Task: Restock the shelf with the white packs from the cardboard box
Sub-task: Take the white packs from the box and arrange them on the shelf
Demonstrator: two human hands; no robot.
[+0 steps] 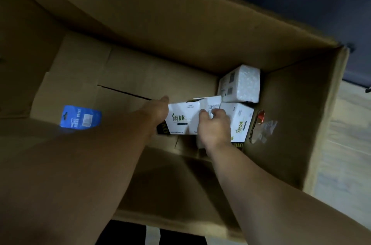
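The right hand (214, 126) has its fingers curled over the top edge of a white pack (182, 119), thumb and fingertips pinching it near its right end. The left hand (158, 110) presses against the pack's opposite, left end — whether those fingers wrap behind it cannot be told, as the pack hides them. So the pack lies between the two hands, its long axis running left to right, printed face toward the camera. Two more white packs sit beyond the right hand: one (242, 120) just beside it, another (241, 84) in the far right corner of the cardboard box (291, 114). A blue packet (81, 117) lies well apart to the left. The lift looks likely to go straight up — both hands equally near.
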